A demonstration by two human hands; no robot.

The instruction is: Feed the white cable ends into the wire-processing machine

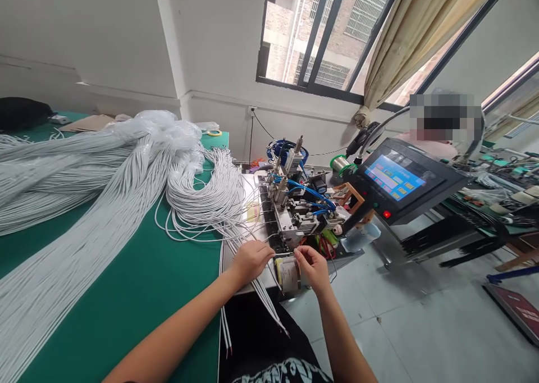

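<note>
My left hand (251, 261) is closed in a pinch on thin white cables (261, 285) at the front edge of a small metal machine (295, 209). My right hand (312, 267) is also pinched, holding a thin white cable end near the machine's front, just beside a roll of tape (288, 275). The cables run back from my hands to a large bundle of white cables (202, 197) lying on the green table (138, 293). Several cable ends hang off the table edge toward my lap.
More long white cable bundles (63, 169) and clear plastic wrap (155, 127) cover the table's left. A touch-screen control panel (396, 181) stands right of the machine. Another person sits behind it at a cluttered bench (497, 197). Grey floor lies at the right.
</note>
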